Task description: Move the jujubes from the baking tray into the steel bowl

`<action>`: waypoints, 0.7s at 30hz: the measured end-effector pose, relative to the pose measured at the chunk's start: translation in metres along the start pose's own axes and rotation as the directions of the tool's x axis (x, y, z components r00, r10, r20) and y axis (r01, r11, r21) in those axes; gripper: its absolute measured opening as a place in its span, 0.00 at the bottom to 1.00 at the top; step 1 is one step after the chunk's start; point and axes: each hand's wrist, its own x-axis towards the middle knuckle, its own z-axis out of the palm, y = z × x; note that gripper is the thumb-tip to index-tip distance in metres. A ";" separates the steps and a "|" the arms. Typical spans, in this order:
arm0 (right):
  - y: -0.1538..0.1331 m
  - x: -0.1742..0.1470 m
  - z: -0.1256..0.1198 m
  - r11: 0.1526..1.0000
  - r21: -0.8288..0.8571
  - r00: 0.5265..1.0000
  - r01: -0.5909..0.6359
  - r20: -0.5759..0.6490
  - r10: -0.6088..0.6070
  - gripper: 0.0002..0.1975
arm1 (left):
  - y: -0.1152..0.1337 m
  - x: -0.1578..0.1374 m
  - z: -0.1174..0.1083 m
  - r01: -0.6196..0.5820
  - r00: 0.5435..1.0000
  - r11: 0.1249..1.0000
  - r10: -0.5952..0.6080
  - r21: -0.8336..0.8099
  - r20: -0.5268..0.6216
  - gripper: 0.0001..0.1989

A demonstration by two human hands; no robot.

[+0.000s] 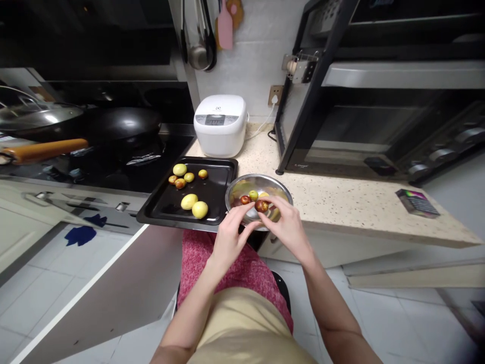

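A dark red-brown jujube [261, 206] is pinched between the fingertips of both hands over a steel bowl [258, 178]. My right hand [284, 222] grips it from the right, thumb below and forefinger above. From the left, my left hand [232, 230] closes its thumb and forefinger toward the same fruit. In the bowl lie another reddish jujube [245, 199], a green-yellow one [253, 194] and a yellow fruit partly hidden by my right fingers. To the left, a black baking tray [217, 189] carries yellow lemons [200, 209] and several smaller yellow-brown jujubes [180, 183].
Behind the tray stands a white rice cooker [220, 126], plugged in at the wall. A black rack with an oven [359, 131] occupies the right of the speckled counter [333, 199], near a small box [417, 203]. Pans, one with a wooden handle [45, 150], sit on the stove at left.
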 end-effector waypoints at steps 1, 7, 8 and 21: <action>0.004 0.006 -0.003 1.000 -0.010 0.999 -0.012 0.046 0.013 0.14 | -0.001 -0.001 -0.001 -0.031 0.999 0.999 0.031 0.020 0.010 0.18; 0.015 0.031 -0.007 0.994 -0.104 0.943 0.016 0.331 0.020 0.12 | -0.010 -0.009 0.002 -0.267 0.964 0.957 0.262 0.118 0.053 0.15; 0.015 0.034 -0.006 0.992 -0.128 0.927 0.023 0.375 0.027 0.11 | -0.011 -0.009 0.003 -0.283 0.959 0.950 0.278 0.129 0.054 0.14; 0.018 0.043 -0.002 0.988 -0.151 0.867 0.019 0.495 0.059 0.14 | -0.011 -0.010 0.007 -0.306 0.952 0.942 0.302 0.136 0.046 0.11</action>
